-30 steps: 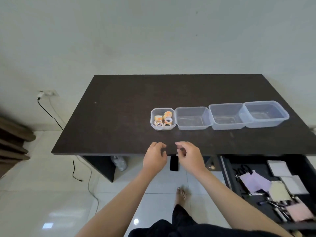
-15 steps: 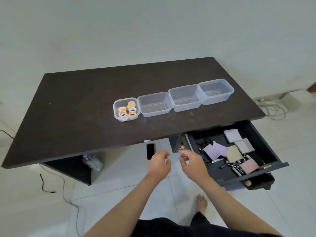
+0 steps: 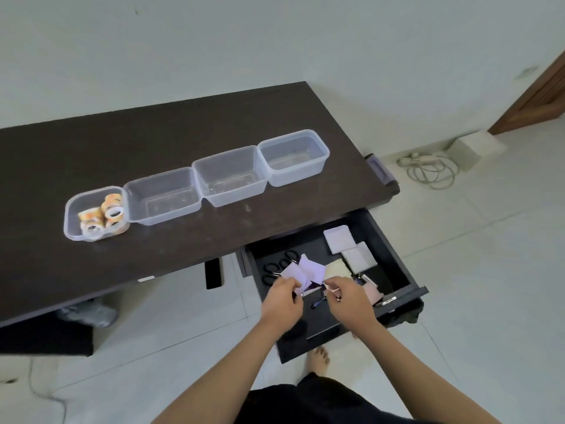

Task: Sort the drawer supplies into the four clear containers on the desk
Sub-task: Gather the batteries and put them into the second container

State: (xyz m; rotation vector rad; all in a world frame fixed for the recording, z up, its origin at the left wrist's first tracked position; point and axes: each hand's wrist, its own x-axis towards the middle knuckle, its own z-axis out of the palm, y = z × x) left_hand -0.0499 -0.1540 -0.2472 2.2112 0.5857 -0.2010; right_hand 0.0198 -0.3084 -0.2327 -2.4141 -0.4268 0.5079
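Note:
Four clear containers stand in a row on the dark desk (image 3: 91, 148). The smallest container (image 3: 71, 223) on the left holds several tape rolls (image 3: 105, 214). The second container (image 3: 163, 197), the third container (image 3: 230, 179) and the fourth container (image 3: 293, 157) hold nothing. Under the desk's right end the drawer (image 3: 394, 267) is pulled out. Inside lie black scissors (image 3: 279, 266), purple sticky notes (image 3: 307, 270), white pads (image 3: 339, 238), a yellow pad (image 3: 336, 269), a pink pad (image 3: 371, 293) and a pen (image 3: 318, 302). My left hand (image 3: 282, 302) pinches at the purple notes' near edge. My right hand (image 3: 348, 302) pinches near something small and thin; the grip is unclear.
A coiled cable and power strip (image 3: 428, 169) lie on the tiled floor right of the desk, beside a wooden door frame (image 3: 538, 96). A black phone (image 3: 213, 273) lies on the floor under the desk edge. My bare foot (image 3: 318, 359) stands below the drawer front.
My view has swung right and down toward the drawer. Both hands have moved from in front of the desk edge to over the drawer's contents, fingers now pinched among the notes.

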